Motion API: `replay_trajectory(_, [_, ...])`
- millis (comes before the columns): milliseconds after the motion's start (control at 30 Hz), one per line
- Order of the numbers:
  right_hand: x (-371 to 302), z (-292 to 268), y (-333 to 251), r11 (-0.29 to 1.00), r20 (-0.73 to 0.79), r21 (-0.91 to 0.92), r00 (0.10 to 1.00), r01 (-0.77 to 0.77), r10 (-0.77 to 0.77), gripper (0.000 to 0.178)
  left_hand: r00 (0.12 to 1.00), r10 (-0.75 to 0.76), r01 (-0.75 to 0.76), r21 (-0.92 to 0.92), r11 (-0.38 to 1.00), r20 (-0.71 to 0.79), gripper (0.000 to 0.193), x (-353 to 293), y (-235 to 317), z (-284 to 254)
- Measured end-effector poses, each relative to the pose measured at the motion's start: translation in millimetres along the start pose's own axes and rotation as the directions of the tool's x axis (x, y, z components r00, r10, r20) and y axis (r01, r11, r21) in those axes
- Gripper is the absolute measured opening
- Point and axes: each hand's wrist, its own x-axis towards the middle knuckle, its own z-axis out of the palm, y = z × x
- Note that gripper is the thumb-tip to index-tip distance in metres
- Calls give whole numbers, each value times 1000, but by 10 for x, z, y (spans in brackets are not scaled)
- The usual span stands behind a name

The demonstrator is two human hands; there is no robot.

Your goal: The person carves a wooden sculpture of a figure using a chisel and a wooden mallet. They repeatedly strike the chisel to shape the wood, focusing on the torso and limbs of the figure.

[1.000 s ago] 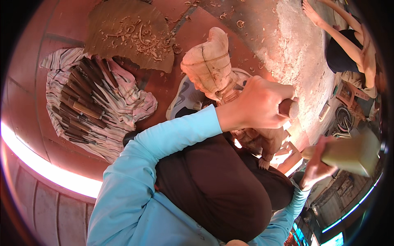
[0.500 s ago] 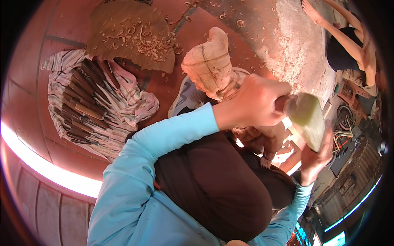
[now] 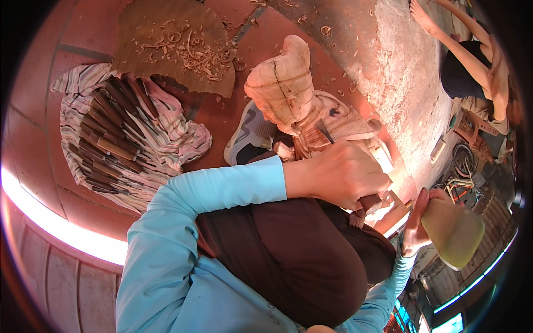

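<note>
A pale carved wooden figure [image 3: 283, 83] lies between my legs, its upper part pointing away from me. My left hand [image 3: 344, 175] is closed around the dark wooden handle of a chisel [image 3: 368, 203]. The metal blade sticks out past my fist on the far side, its tip by the figure's carved folds; whether it touches the wood I cannot tell. My right hand [image 3: 417, 225] grips a mallet with a rounded greenish-yellow head [image 3: 454, 232], held out to the right, apart from the chisel's butt. The mallet's handle is mostly hidden.
At left, several wood-handled chisels [image 3: 114, 130] lie on a striped cloth [image 3: 191, 141]. Wood shavings cover a brown sheet [image 3: 144, 33] on the red tiles. My shoe [image 3: 247, 133] stands beside the figure. Another person's bare leg [image 3: 466, 61] is at far right, near a bicycle wheel [image 3: 465, 158].
My left hand has come down toward me, and the chisel's blade now shows against the figure. The mallet has swung down and right, away from the chisel's handle.
</note>
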Motion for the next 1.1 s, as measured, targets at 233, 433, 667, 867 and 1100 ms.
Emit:
replay_trajectory(233, [-230, 158, 282, 926, -137, 375, 990, 38, 15, 18, 991, -15, 5, -74, 997, -136, 20, 26, -5, -101])
replay_trajectory(433, [-130, 17, 165, 991, -90, 121, 995, 47, -36, 16, 977, -23, 4, -87, 996, -213, 22, -3, -50, -135])
replay_trajectory(667, [-84, 67, 306, 876, -231, 290, 916, 386, -327, 15, 976, 35, -65, -134, 989, -215, 28, -13, -102, -102])
replay_trajectory(867, [-278, 50, 475, 925, -158, 338, 980, 173, -125, 23, 968, 46, -83, -143, 986, -246, 33, 17, -82, -130])
replay_trajectory(1100, [-101, 22, 247, 962, -180, 209, 974, 175, -138, 20, 983, 22, -47, -131, 990, -182, 17, -70, -97, -113])
